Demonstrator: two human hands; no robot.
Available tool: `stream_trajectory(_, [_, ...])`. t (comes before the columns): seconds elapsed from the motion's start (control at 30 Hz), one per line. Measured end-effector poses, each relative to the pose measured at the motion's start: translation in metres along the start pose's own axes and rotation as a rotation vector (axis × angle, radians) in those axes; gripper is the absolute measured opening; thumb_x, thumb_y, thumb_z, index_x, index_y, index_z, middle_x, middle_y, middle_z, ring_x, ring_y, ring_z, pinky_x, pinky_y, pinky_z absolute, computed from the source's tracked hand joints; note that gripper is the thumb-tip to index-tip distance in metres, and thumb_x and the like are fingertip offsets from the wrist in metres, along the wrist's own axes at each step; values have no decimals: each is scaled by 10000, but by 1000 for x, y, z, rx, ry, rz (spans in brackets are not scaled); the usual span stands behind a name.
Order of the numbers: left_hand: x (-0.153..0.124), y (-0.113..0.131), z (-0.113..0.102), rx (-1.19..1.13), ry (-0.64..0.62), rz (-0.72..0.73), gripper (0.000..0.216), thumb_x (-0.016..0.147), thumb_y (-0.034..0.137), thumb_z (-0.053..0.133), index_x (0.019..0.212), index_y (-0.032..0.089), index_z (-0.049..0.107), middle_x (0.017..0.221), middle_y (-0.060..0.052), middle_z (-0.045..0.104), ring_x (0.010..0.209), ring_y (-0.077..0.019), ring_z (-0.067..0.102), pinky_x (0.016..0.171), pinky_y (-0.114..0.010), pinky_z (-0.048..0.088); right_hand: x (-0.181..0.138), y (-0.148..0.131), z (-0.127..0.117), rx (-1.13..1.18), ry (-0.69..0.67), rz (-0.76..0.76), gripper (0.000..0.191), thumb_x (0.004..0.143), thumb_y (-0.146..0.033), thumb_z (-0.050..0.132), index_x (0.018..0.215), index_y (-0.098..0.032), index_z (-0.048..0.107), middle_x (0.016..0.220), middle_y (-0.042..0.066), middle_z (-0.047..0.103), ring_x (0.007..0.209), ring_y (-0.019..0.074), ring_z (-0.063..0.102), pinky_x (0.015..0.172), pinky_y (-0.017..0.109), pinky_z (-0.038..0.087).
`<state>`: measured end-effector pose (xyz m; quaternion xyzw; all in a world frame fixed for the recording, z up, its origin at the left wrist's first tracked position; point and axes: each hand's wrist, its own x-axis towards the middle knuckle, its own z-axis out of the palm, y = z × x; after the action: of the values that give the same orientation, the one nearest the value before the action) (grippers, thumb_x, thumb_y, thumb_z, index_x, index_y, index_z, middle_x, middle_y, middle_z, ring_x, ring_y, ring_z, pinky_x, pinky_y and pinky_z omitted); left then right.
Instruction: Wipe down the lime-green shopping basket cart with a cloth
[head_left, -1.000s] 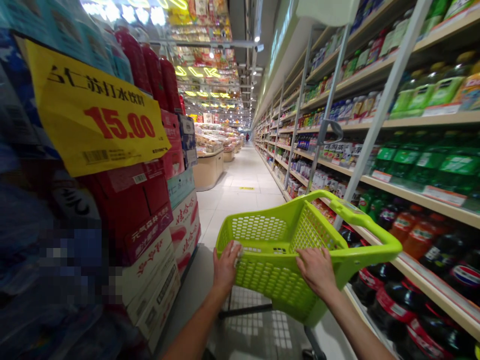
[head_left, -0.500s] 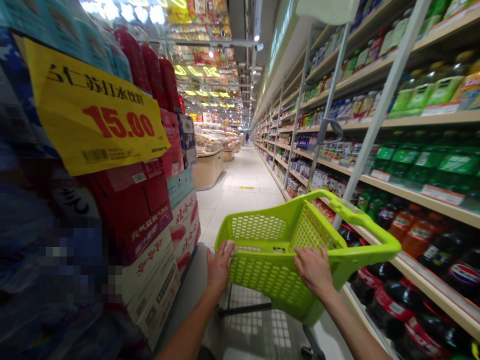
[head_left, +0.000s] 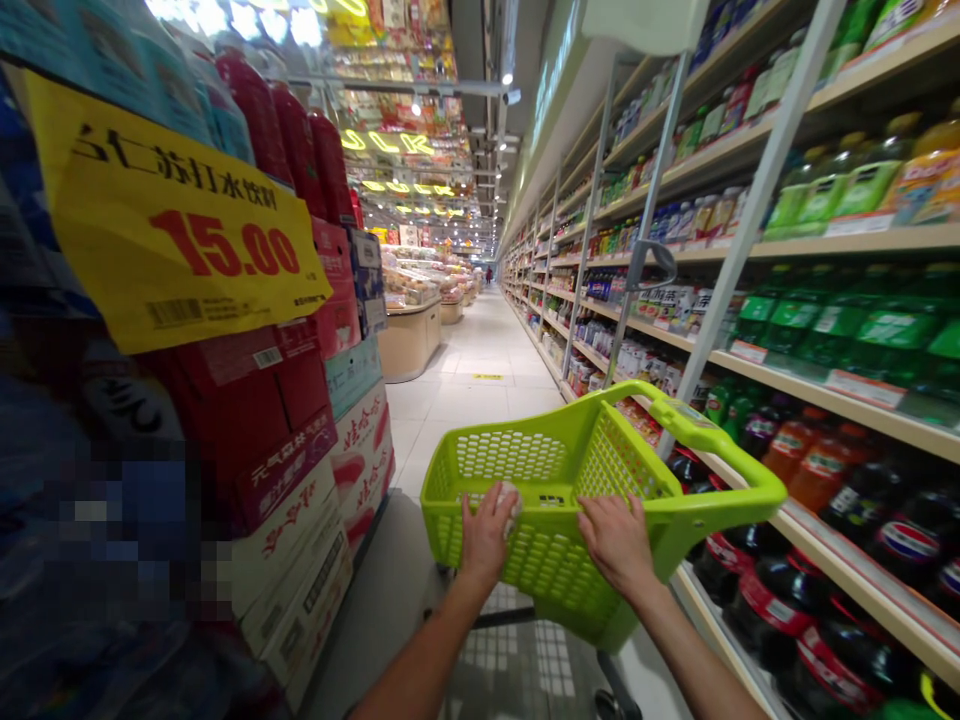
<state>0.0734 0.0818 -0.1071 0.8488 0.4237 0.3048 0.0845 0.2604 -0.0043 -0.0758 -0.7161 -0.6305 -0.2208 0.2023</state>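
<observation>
A green plastic shopping cart [head_left: 540, 560] stands crosswise in front of me, its handle toward the right shelves. My left hand [head_left: 484, 535] is at the middle of the near rim, closed on a crumpled white wipe [head_left: 512, 500] that shows beside its fingers. Farther right, my right hand [head_left: 616, 540] has its fingers hooked over the same rim. Inside the basket, a dark-and-white label shows on the floor, between the hands. The undersides of both hands are hidden.
To the left rise stacked drink cartons [head_left: 364, 450] with a yellow price sign [head_left: 187, 220]. Shelves [head_left: 847, 385] full of bottles run close along the right side. Ahead, a tiled aisle [head_left: 480, 350] stretches past display counters [head_left: 409, 345].
My left hand has slid rightward along the rim with the white wipe, closer to my right hand. My right hand keeps its hold on the rim. The view has shifted slightly.
</observation>
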Motion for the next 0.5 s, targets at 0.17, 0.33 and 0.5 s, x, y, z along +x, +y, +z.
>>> stream_trajectory(0.17, [3,48,8,-321,-29,118,535,688,4,406,1155,248,499,1294,-47,467,1222,-180,374,1057,-497,164,0,-6,4,220,21,49,268,816,-302,420,987,-218,609,931,59,655,906,246,548,938,512,241])
stream_trajectory(0.33, [9,77,14,-721,139,-68,468,752,152,435,1220,171,444,1291,-79,463,1203,-169,397,1042,-359,289,-16,-46,12,909,82,251,536,832,-390,392,1324,-196,305,1318,87,425,1191,204,408,970,375,346])
stream_trajectory(0.5, [-6,74,8,-895,-172,52,717,721,191,489,1362,119,176,1385,-113,322,1240,-193,348,1058,-327,257,-27,-60,26,1174,65,385,709,790,-426,471,1374,-174,157,1401,106,280,1257,206,308,1011,362,315])
